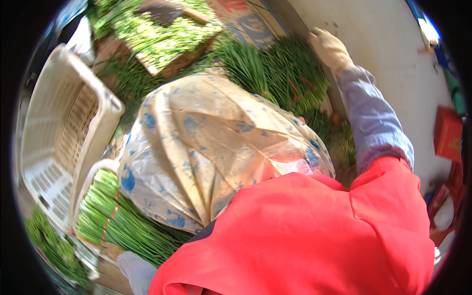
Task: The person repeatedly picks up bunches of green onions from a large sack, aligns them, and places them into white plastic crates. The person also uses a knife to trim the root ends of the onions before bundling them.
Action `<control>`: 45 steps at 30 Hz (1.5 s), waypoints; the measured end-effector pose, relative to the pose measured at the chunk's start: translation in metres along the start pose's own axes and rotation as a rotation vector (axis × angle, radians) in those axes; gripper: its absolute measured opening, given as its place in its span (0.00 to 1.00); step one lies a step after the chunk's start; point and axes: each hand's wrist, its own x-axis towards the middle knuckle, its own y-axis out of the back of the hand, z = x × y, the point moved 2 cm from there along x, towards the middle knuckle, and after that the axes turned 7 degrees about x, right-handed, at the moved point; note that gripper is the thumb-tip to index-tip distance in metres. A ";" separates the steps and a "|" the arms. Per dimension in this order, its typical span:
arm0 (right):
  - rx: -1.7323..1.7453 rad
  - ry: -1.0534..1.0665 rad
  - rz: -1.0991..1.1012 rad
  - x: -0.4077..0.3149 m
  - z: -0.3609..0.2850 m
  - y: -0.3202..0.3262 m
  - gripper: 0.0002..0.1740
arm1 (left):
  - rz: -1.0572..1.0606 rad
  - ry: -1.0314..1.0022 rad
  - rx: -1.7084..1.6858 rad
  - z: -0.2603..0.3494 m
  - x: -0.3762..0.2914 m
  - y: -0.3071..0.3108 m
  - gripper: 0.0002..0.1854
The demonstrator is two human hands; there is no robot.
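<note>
My right hand (pixel 330 49), in a cream glove, reaches to the upper right beside the pale wall and the tips of dark green leafy bundles (pixel 291 70). Its fingers look bent, and whether they hold anything cannot be told. My left hand is out of view; a grey cloth shape (pixel 136 273), perhaps a sleeve, shows at the lower left. Before me a cream, blue-spotted plastic apron (pixel 206 136) covers my lap. A thick bundle of long green stalks (pixel 129 221), tied with an orange band, lies to its left. Pale cut stalks (pixel 158 40) cover a block near the top.
A large off-white plastic crate (pixel 86 121) lies tilted at the left. More green bundles (pixel 55 243) lie at the lower left. A dark blade-like tool with a wooden handle (pixel 195 14) lies on the cut stalks. A pale wall (pixel 383 73) runs along the right, with a red box (pixel 448 132) beyond.
</note>
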 end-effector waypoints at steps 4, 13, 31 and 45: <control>0.478 -0.652 0.081 -0.175 0.117 -0.088 0.31 | 0.008 -0.131 0.123 0.039 0.023 0.050 0.38; 0.949 -0.822 -0.350 -0.234 0.069 -0.236 0.33 | 0.236 -0.699 0.512 0.166 -0.038 0.192 0.42; 0.366 -0.940 -0.793 -0.075 0.005 -0.393 0.53 | -0.282 -0.354 0.602 0.057 -0.146 0.238 0.44; 0.532 -0.701 -0.683 -0.023 0.028 -0.334 0.72 | -0.297 -0.554 0.362 0.119 -0.168 0.228 0.39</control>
